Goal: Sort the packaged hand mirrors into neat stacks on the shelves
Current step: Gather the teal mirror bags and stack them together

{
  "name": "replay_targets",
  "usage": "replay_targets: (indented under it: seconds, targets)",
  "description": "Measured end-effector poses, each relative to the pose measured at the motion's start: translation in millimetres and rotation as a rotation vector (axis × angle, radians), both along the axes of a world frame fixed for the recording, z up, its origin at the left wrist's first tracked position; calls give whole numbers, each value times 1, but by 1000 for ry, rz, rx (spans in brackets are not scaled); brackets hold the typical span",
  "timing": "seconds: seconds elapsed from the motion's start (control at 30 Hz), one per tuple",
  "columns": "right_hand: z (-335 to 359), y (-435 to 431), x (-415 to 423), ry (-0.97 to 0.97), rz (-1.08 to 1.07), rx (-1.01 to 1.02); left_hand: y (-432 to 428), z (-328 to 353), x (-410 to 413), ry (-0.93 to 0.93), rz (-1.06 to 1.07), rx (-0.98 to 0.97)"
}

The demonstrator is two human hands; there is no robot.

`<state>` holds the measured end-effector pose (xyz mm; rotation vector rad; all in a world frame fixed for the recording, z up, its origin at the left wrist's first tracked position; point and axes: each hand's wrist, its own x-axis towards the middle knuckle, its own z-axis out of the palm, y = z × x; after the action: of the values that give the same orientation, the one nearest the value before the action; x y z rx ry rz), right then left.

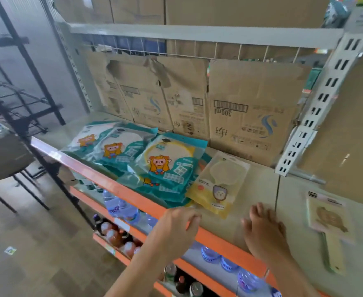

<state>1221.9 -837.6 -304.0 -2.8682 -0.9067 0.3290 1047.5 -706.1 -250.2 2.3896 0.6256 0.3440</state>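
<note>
Left hand [176, 225]: fingers curled at the orange shelf lip [219, 239]; cannot tell if it holds anything. Right hand [262, 230]: flat, fingers straight on the smooth beige shelf [262, 185]. Matte yellow mirror pack [217, 185] just beyond the left fingertips; glossy teal packs [167, 166] overlap farther left.

Beyond the left hand [176, 224] lie teal mirror packs [172, 168] printed with an orange cartoon figure, and a yellow pack [217, 189]. Right of the right hand [264, 230] lies a pink-and-cream pack [326, 217]. The shelf edge [133, 196] beneath is orange.
</note>
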Motion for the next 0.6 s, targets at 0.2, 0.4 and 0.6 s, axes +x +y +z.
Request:
replay_targets:
  seconds: [0.2,0.4,0.6]
  targets:
    - [12,20,-5,-8,-166,151,56,16,-18,-56,162,42]
    - [35,80,-21,-37,-129,591,116,14,-15,-41,332,108]
    - [51,141,-13,46,-103,716,170,16,11,165,464,109]
